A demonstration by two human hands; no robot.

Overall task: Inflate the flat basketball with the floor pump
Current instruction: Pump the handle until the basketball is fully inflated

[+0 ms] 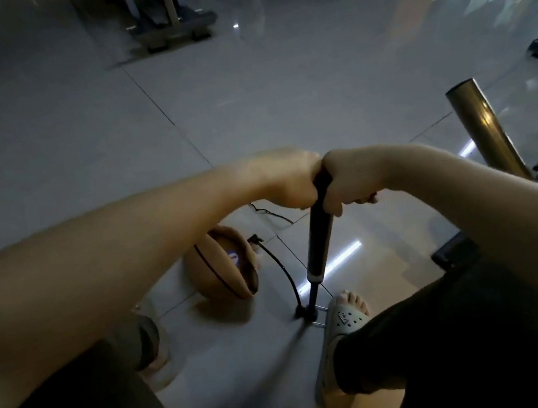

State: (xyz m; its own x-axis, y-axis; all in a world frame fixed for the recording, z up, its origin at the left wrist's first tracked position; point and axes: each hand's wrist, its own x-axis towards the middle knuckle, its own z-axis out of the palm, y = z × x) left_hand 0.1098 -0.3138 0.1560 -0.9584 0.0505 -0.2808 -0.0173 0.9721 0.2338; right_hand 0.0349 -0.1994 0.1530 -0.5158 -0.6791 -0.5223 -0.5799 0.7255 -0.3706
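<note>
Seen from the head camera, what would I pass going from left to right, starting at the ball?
In order: flat basketball → black hose → floor pump → brass-coloured tube.

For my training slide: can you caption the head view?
Left hand and right hand grip the pump handle, a sandal at its base, hose curving toward the dented basketball.

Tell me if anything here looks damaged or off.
The basketball, on the floor left of the floor pump, is caved in on one side: flat, with no visible tear. The pump leans rather than standing upright. Whether its hose is plugged into the ball is unclear.
</note>
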